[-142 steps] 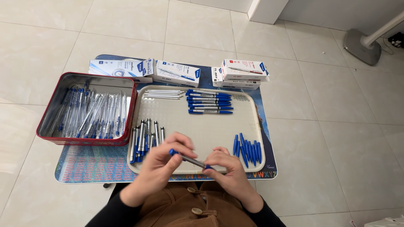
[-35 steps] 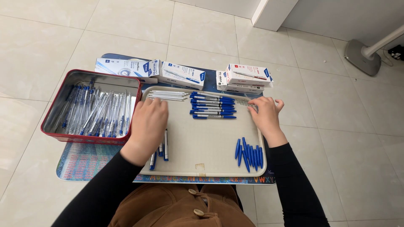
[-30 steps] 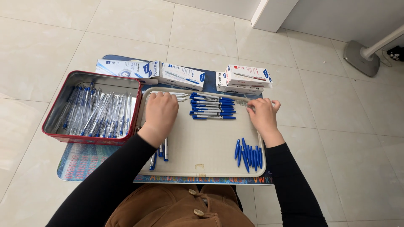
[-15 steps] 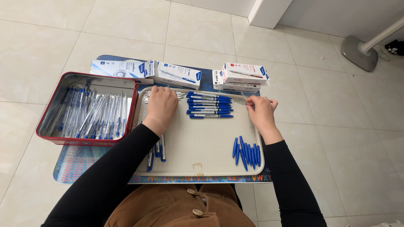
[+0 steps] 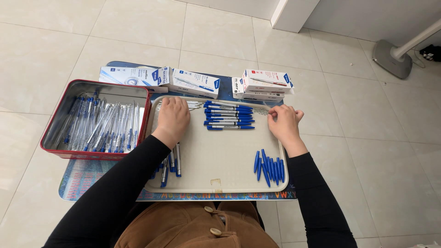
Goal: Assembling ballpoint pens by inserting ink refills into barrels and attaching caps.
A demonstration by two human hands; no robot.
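The left hand [image 5: 172,118] lies palm-down at the far left of the cream plastic tray [image 5: 220,177], its fingers curled over a few clear thin refills [image 5: 195,105]; whether they pinch one I cannot tell. The right hand [image 5: 285,123] rests at the tray's far right edge, fingers bent and close together on small springs [image 5: 260,111], its grasp also hidden.

Between the hands lies a neat stack of finished blue-capped pens [image 5: 228,117], so a good handful seems assembled. Left to do, as I judge it: loose pen barrels [image 5: 171,164] near the left arm, a fan of blue caps [image 5: 269,166] at near right, and a red metal tin [image 5: 94,120] full of clear barrels to the left. White pen boxes [image 5: 264,85] line the far side of the bench.
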